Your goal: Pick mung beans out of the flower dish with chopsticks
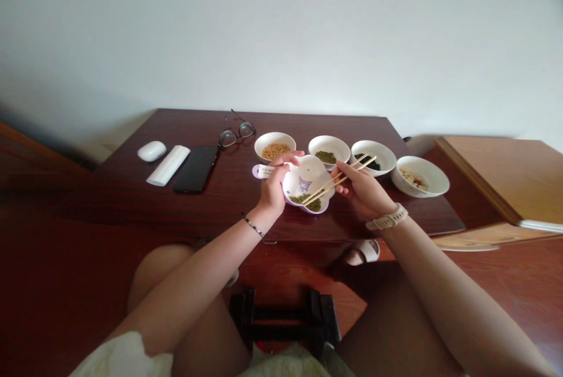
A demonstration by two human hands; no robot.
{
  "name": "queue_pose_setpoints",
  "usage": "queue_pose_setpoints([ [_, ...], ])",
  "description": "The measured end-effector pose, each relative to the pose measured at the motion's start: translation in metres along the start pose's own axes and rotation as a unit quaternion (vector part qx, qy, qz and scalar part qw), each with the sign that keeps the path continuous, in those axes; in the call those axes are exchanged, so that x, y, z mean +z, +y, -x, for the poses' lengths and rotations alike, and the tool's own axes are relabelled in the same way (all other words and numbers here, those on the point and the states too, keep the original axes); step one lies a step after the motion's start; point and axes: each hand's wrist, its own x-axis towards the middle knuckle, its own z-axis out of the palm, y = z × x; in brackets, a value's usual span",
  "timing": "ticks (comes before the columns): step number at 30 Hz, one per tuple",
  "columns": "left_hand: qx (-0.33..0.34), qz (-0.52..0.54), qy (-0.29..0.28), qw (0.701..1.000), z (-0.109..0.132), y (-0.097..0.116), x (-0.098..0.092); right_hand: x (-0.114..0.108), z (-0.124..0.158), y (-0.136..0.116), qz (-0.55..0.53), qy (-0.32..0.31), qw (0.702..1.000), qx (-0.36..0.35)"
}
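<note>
My left hand [278, 180] grips the side of a flower-shaped white and purple bowl [314, 173], which is tilted toward me above the table's front edge. A cartoon figure is printed inside it, and small green beans [311, 202] lie in its near part. With my right hand [358, 186] I hold a pair of wooden chopsticks [336, 182], whose tips reach down to those beans. Just behind stand a white bowl of yellow beans [275, 150], one of green beans [325, 156] and one of black beans [368, 162]. Farther right, a larger white bowl [433, 177] contains pale and brownish pieces.
On the dark wooden table [197, 131] lie a pair of glasses [237, 133], a black phone [196, 169], a long white case [168, 166] and a rounded white case [152, 151]. A light wooden cabinet [505, 172] stands at the right. The wall rises behind the table.
</note>
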Motion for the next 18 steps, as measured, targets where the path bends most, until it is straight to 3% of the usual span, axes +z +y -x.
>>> queue_pose_setpoints([
  [18, -0.025, 0.005, 0.004, 1.0, 0.0004, 0.0003, 0.0007, -0.0028, -0.0029, -0.0004, -0.016, 0.002, 1.0, -0.017],
])
